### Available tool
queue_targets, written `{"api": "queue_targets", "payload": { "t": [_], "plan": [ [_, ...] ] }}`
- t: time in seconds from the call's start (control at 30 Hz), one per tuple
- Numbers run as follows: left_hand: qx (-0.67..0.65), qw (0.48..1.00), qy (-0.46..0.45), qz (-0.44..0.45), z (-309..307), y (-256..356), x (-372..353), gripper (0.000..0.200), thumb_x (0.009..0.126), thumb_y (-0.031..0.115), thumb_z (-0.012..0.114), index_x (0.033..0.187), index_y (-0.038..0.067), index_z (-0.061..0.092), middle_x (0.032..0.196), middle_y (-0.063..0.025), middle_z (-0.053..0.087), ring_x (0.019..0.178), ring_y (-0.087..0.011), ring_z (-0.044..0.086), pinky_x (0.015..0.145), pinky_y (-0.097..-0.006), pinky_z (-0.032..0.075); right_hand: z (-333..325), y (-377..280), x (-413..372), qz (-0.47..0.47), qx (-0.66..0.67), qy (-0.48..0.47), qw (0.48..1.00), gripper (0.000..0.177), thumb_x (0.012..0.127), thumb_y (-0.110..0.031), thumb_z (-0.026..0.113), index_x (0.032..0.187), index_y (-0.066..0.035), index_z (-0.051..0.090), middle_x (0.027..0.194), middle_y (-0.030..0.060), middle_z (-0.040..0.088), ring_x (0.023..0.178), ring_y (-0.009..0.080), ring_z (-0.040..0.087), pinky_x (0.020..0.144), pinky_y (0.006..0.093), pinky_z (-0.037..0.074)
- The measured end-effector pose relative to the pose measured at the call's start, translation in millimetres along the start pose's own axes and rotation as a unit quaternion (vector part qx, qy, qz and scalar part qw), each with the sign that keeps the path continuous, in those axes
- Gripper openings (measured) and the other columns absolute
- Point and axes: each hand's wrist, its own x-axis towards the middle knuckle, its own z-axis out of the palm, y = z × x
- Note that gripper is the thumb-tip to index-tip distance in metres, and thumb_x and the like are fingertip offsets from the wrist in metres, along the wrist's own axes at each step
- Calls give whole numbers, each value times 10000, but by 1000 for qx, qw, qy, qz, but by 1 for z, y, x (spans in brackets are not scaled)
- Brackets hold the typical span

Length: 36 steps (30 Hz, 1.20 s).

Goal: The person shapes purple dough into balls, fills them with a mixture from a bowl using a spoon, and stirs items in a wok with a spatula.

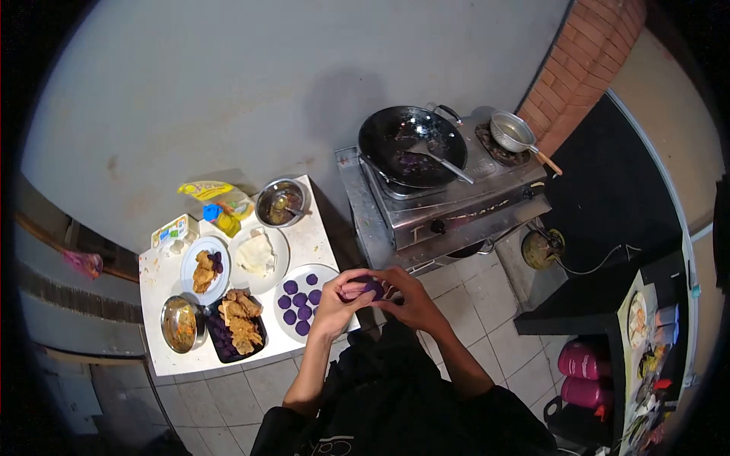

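Observation:
A purple dough ball (373, 288) is cupped between my two hands, partly hidden by the fingers. My left hand (338, 304) curls round its left side, and my right hand (408, 300) closes on it from the right. Just left of the hands, at the table's corner, a white plate (300, 269) bears several similar purple balls (304, 312), set apart from one another.
On the white table (167, 365) are a plate of white wrappers (255, 253), a black tray of fried pieces (242, 327), metal bowls (278, 204) and an oil bottle (223, 220). A wok (391, 144) with a spatula (445, 163) and a saucepan (512, 131) rest on the stove (471, 205).

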Motion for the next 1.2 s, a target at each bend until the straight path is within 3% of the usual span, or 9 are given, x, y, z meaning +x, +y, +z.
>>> {"api": "queue_targets", "payload": {
  "t": [0.13,0.3,0.43,0.53,0.83,0.93,1.13,1.2],
  "plan": [
    [27,999,-31,-6,15,4,15,414,885,-5,676,1274,5,535,1044,-123,701,954,-138,662,819,-257,532,-15,0,-8,-38,-27,46,998,534,742,-42,799,1238,-33,599,994,114,585,842,220,609,744,331,520],
    [-94,991,-83,-53,42,5,31,480,901,5,663,1339,34,468,1011,-107,694,952,-134,657,805,-255,526,-31,-2,-19,-55,-93,127,986,541,672,4,826,1177,-32,636,1108,127,605,990,265,628,811,346,527],
    [-21,992,-108,-60,61,4,45,562,845,-50,708,1340,43,460,1005,-105,696,939,-147,669,815,-275,537,-48,-14,-28,-36,-101,153,982,578,650,7,835,1186,-31,624,1147,145,587,1034,295,617,836,361,522],
    [-11,987,-150,-51,77,9,51,561,841,-50,711,1334,45,461,1003,-106,697,929,-152,674,823,-274,536,-70,-23,-31,-30,-92,104,990,601,695,2,799,1247,-21,562,1173,158,551,1077,327,591,870,398,508],
    [-19,986,-167,23,132,9,79,579,854,-67,676,1358,25,407,1004,-155,690,917,-200,684,810,-313,568,-130,-9,-28,-25,-100,89,991,549,666,16,770,1191,-35,616,1175,138,578,1069,319,600,890,376,494],
    [-56,989,-136,-9,153,10,86,596,848,-57,691,1361,28,400,1018,-157,689,924,-203,685,833,-318,558,-150,-16,-23,-26,-89,91,991,539,673,25,760,1187,-42,614,1194,140,562,1110,317,577,920,371,479],
    [-8,991,-134,29,176,4,99,657,823,-48,727,1374,31,379,1042,-155,691,955,-202,684,874,-313,539,-179,15,-18,-120,-80,47,988,470,722,0,756,1169,-46,617,1157,148,524,1085,302,555,885,373,480],
    [-19,992,-117,32,181,1,100,680,813,-45,740,1380,36,373,1038,-147,692,960,-194,681,867,-309,540,-183,19,-17,-104,-43,40,993,453,721,4,750,1156,-65,641,1144,136,522,1085,291,553,894,370,473]
  ]
}}
